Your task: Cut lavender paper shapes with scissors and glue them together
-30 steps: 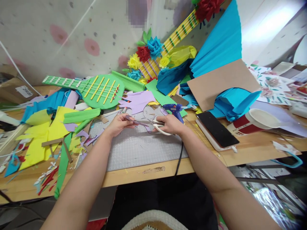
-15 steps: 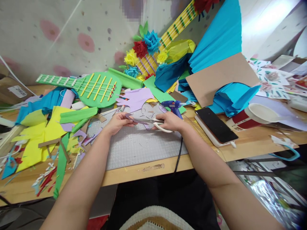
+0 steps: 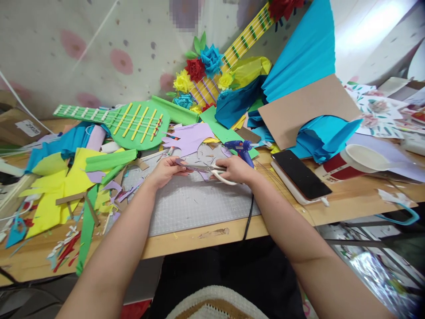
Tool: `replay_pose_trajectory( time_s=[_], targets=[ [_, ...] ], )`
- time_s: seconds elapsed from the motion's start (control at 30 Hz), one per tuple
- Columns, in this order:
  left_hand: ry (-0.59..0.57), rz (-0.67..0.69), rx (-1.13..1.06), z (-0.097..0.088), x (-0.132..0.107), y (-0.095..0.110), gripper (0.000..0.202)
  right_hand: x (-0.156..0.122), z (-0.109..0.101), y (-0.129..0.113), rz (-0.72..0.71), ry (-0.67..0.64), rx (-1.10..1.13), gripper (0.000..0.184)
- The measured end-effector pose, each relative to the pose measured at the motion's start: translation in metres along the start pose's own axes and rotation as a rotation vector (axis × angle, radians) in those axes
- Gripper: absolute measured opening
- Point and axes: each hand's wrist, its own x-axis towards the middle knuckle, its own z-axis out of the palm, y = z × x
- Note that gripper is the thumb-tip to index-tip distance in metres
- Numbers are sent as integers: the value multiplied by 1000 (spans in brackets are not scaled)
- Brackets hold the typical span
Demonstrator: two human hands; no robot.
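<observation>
Over the grey cutting mat [image 3: 199, 208], my right hand [image 3: 237, 169] is closed on white-handled scissors [image 3: 224, 178], whose blades point left. My left hand [image 3: 168, 172] pinches a small purple paper piece [image 3: 180, 162] at the blade tips. The blades lie against this paper, and part of it hangs below them. Just beyond my hands rests a larger cut sheet of purple paper [image 3: 191, 136]. A blue glue gun [image 3: 242, 149] lies behind my right hand, its cord running down over the table edge.
A green paper lute [image 3: 139, 122] and a yellow paper guitar [image 3: 207, 88] with paper flowers are at the back. Yellow paper [image 3: 49, 190] and scraps cover the left. To the right are a phone [image 3: 300, 173], a paper cup [image 3: 348, 161] and a cardboard sheet [image 3: 305, 106].
The purple paper at the blades has turned slightly, with less of its curved edge showing above my left fingers. The view has shifted a little; both hands stay in nearly the same place.
</observation>
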Motion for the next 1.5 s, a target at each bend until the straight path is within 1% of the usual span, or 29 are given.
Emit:
replay_pose_trajectory(
  time_s=[0.13,0.4,0.5,0.67,0.87,1.03,1.3,1.43,1.5],
  targets=[
    [11,11,-17,0,1,-1,33,0,0,-1,2,30,-32,39],
    [-9,17,-56,-1,1,-2,33,2,3,-1,-12,116,-89,38],
    [-10,22,-62,0,1,-2,31,3,3,2,-18,112,-89,39],
    [-16,33,-39,0,-1,1,29,1,-1,5,6,68,-76,40],
    [-2,-1,20,2,-1,1,32,-2,-2,3,3,13,-94,41],
    [-7,-3,17,4,-1,1,30,-1,-1,1,-4,34,-102,40],
    [5,-4,-1,4,-2,2,33,1,0,-2,25,43,-95,39],
    [-13,-1,-15,4,-2,2,32,1,0,-3,32,48,-72,38],
    [-40,-10,-13,4,-2,3,30,1,1,0,34,69,-32,38]
  ],
)
